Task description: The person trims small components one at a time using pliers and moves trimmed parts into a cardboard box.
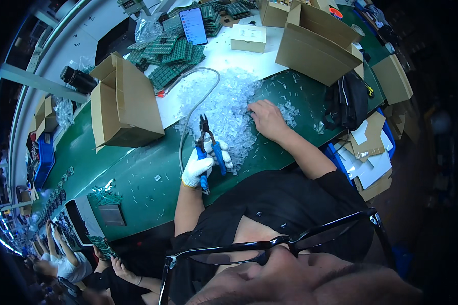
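My left hand [197, 165], in a white glove, is closed around a pair of blue-handled cutting pliers [203, 133]. Their dark jaws point away from me, slightly parted. Below the glove a blue part with a metal end sticks out; whether it belongs to the pliers I cannot tell. My bare right hand [268, 119] rests at the right side of a large heap of small clear plastic pieces [219, 96]. Its fingers are bent and drawn together at the heap's edge; anything between them is too small to make out. A smaller cluster of clear pieces [289, 113] lies beside this hand.
Open cardboard boxes stand left [137, 109] and right [315, 48] of the heap. Behind are stacked green circuit boards [170, 56], a lit phone [193, 25] and a small white box [248, 38]. A grey cable [182, 137] curves past my left hand. A co-worker's hands [122, 269] hold a board.
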A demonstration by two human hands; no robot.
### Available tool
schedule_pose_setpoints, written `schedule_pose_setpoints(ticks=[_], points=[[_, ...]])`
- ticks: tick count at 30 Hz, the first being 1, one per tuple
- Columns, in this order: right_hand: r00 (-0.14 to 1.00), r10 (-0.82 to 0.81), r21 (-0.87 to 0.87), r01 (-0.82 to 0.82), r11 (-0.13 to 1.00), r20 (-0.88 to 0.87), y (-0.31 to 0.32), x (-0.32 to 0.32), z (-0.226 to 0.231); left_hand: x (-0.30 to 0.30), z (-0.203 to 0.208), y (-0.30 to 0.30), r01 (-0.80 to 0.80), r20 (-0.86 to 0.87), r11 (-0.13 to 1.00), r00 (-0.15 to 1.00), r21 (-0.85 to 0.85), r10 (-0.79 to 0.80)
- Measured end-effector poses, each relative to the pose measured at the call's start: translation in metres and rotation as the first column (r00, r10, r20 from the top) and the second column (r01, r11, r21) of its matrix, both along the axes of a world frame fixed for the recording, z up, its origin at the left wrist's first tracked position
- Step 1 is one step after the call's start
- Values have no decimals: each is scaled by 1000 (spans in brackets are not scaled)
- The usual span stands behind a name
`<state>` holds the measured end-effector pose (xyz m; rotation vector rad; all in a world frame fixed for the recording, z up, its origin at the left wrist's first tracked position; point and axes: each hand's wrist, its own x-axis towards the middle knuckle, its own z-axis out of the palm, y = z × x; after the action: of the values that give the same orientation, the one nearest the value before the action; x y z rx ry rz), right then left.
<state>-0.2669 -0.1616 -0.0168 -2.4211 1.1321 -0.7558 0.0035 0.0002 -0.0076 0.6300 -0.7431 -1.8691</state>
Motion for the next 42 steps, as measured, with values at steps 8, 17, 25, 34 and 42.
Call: schedule_pose_setpoints(ticks=[8, 17, 25, 34, 42], points=[[989, -48, 392, -10, 920, 137, 6, 1, 31, 1, 3, 4, 0, -43, 995, 999, 100, 5], [607, -387, 715, -643, 273, 694, 13, 16, 49, -6, 14, 8, 138, 111, 982, 982, 128, -152], [647, -343, 721, -510, 469, 681, 38, 37, 54, -14, 23, 13, 96, 300, 988, 945, 122, -129], [716, -265, 685, -390, 616, 646, 46, 35, 59, -15, 28, 12, 89, 674, 996, 738, -32, -45], [722, -250, 666, -372, 647, 646, 47, 30, 61, -14, 46, 14, 70, 505, 985, 851, 156, -141]])
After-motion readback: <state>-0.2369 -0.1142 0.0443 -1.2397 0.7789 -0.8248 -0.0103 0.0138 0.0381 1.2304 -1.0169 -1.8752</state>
